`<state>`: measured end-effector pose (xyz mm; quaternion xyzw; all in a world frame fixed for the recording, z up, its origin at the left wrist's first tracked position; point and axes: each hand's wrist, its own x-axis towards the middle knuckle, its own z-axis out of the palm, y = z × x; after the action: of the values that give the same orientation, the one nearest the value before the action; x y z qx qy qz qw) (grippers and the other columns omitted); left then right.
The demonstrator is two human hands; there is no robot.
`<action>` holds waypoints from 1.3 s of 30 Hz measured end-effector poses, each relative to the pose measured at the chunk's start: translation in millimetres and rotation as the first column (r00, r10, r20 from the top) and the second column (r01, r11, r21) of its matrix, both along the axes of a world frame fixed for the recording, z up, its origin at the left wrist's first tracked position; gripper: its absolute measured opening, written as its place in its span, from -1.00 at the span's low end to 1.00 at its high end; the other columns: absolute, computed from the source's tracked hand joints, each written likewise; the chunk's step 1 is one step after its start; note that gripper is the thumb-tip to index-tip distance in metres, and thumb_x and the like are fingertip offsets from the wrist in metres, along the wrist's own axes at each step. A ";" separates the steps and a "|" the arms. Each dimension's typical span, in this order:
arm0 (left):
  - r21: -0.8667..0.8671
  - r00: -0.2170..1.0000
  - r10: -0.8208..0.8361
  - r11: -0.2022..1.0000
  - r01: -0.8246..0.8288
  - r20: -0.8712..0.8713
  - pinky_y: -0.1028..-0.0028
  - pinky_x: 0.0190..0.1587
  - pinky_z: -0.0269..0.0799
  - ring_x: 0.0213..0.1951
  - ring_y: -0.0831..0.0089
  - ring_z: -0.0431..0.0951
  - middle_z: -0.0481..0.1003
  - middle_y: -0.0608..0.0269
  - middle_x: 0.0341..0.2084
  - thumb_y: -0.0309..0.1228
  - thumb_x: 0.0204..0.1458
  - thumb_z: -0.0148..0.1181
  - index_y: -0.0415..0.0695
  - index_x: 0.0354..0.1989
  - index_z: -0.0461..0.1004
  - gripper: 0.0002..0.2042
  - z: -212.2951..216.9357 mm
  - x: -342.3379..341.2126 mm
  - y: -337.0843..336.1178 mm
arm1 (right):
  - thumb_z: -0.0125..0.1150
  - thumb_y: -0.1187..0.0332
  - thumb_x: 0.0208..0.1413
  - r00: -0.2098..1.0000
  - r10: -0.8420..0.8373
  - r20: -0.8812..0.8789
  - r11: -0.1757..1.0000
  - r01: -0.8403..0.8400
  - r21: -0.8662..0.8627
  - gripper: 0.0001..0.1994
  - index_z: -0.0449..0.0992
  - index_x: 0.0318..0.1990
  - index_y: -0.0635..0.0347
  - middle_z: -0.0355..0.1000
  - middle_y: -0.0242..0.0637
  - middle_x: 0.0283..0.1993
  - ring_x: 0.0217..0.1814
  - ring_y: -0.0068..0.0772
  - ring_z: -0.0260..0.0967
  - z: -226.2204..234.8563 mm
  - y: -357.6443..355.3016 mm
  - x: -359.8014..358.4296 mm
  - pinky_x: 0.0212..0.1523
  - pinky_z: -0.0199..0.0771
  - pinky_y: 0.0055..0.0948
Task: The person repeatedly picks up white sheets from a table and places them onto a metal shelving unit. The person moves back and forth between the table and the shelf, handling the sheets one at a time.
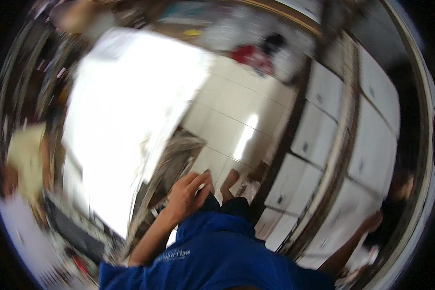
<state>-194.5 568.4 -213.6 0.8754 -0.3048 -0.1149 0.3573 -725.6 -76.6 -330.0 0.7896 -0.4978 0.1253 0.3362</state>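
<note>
Two hands are showing: the left hand is hanging open and empty by the thigh of the dark trousers, just beside the white surface. The right hand is swinging out toward the white drawers, too blurred to tell its grip. A bare foot is stepping on the tiled floor, as in walking.

You see a white table at upper left, white drawer fronts at right, pale floor tiles between, red clutter up top.
</note>
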 end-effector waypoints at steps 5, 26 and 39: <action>-0.203 0.912 0.338 0.934 -0.295 0.231 0.38 -0.43 0.37 -0.49 0.22 0.45 0.43 0.09 -0.47 -0.57 -0.07 0.22 -0.23 -0.17 0.49 -0.76 45.8 26.4 50.9 | -0.11 0.31 0.26 0.615 0.060 0.787 0.669 -0.609 0.425 -0.71 0.45 -0.04 0.29 0.46 -0.14 -0.10 -0.09 -0.26 0.44 85.1 91.4 288.1 -0.05 0.45 -0.32; -0.370 0.028 0.863 0.245 -0.896 0.504 0.38 -0.39 0.40 -0.43 0.26 0.47 0.44 0.12 -0.41 -0.54 -0.08 0.24 -0.22 -0.24 0.50 -0.81 53.5 39.8 224.6 | -0.05 0.41 0.26 0.394 0.067 0.917 -0.455 -0.806 0.379 -0.84 0.40 -0.12 0.29 0.41 -0.31 -0.23 -0.27 -0.53 0.35 80.8 362.0 646.6 -0.20 0.41 -0.52; 0.433 0.257 0.784 -0.016 -0.901 0.565 0.15 -0.15 0.40 -0.26 0.16 0.55 0.52 0.11 -0.30 -0.36 -0.03 0.18 -0.19 -0.03 0.40 -0.64 8.3 101.9 344.4 | -0.04 0.45 0.25 0.486 0.057 0.872 -0.478 -0.754 0.451 -0.86 0.43 -0.14 0.29 0.40 -0.32 -0.25 -0.31 -0.55 0.35 69.5 373.9 662.5 -0.25 0.40 -0.57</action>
<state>-92.6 912.9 -205.2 0.9383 0.3323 0.0886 -0.0360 -63.1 297.2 -260.5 0.7972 -0.0434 0.0295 -0.6015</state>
